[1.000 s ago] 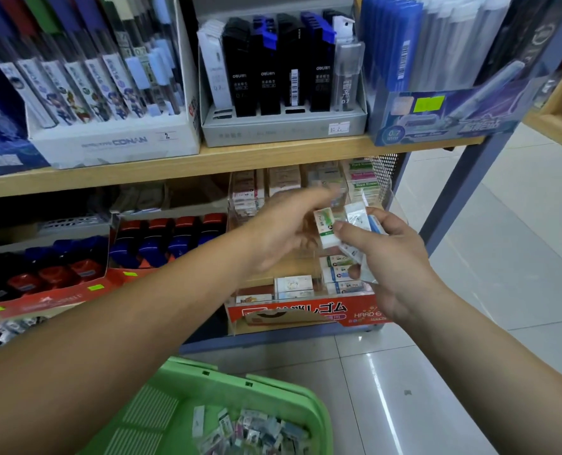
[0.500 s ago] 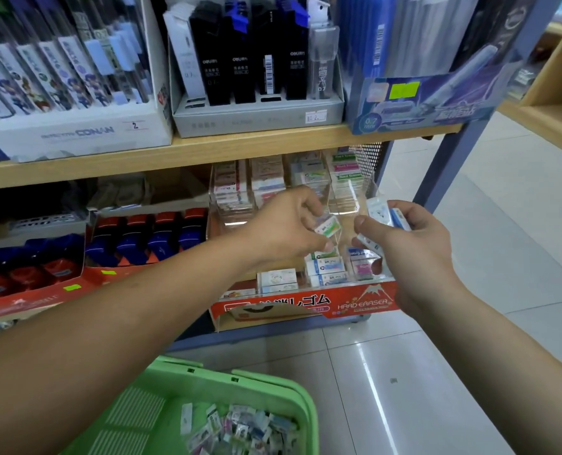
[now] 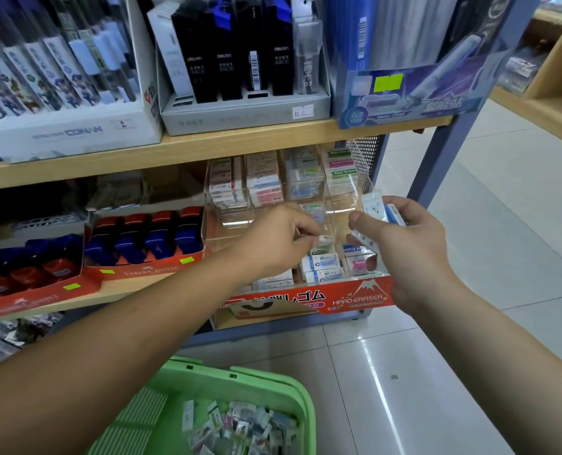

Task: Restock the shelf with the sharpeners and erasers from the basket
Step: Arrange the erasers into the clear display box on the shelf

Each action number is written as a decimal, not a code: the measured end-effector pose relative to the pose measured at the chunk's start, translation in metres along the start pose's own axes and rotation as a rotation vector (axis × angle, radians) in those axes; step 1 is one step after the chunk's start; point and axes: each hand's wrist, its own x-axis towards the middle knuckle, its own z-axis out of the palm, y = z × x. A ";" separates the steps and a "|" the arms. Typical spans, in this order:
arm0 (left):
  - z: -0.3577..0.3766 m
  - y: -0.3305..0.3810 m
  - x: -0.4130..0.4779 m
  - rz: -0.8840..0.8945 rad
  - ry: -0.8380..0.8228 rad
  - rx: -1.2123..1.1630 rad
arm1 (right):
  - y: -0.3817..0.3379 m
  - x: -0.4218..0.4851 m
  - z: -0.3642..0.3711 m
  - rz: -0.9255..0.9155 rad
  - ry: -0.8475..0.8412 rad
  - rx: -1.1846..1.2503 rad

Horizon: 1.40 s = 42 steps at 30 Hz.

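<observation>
Over tray [image 3: 227,221]: left hand [image 3: 279,244] pinches eraser [image 3: 325,239]; right hand [image 3: 414,254]: erasers [image 3: 373,206] near-upright.

Both bare forearms reach forward, the left hand [image 3: 283,238] knuckles-up with fingertips pinching a small eraser [image 3: 324,239], the right hand [image 3: 404,247] curled around several eraser packets [image 3: 373,206].

green basket [image 3: 273,387]: low in view, holding a loose heap of wrapped erasers [image 3: 240,425]. small eraser [image 3: 325,239]: green-and-white, pinched by the left hand [image 3: 279,241] above the rows in the red tray [image 3: 358,298]. white-and-blue erasers [image 3: 376,208]: several (fanned, roughly upright), gripped in the right hand [image 3: 414,251]. shelf [image 3: 207,146]: stacked erasers in clear tiers [image 3: 263,182].
</observation>
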 end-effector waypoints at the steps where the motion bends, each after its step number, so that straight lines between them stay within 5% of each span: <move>1: -0.001 0.000 0.001 -0.011 -0.007 0.009 | 0.000 0.000 0.000 0.001 0.001 0.004; 10: 0.001 0.003 -0.008 0.126 0.058 0.284 | -0.002 -0.003 0.001 0.001 -0.007 -0.003; 14: 0.001 0.012 0.000 0.086 -0.064 0.536 | -0.005 -0.006 0.000 0.059 -0.078 0.050; 16: -0.001 0.015 -0.001 0.089 -0.093 0.495 | -0.008 -0.008 0.000 0.122 -0.145 0.114; 21: -0.005 0.008 -0.014 0.142 0.130 0.306 | -0.006 -0.009 0.003 0.183 -0.255 0.142; 27: -0.005 0.031 -0.026 -0.116 -0.024 -0.437 | -0.006 -0.011 0.009 0.159 -0.314 0.087; 31: -0.014 0.032 -0.028 -0.176 -0.048 -0.467 | -0.007 -0.013 0.013 0.127 -0.292 0.019; 38: -0.020 0.023 -0.022 -0.175 0.048 -0.338 | -0.013 -0.002 -0.011 -0.077 0.056 -0.138; 42: -0.011 0.034 -0.010 -0.131 0.030 -0.264 | -0.012 -0.001 -0.026 -0.076 0.038 -0.185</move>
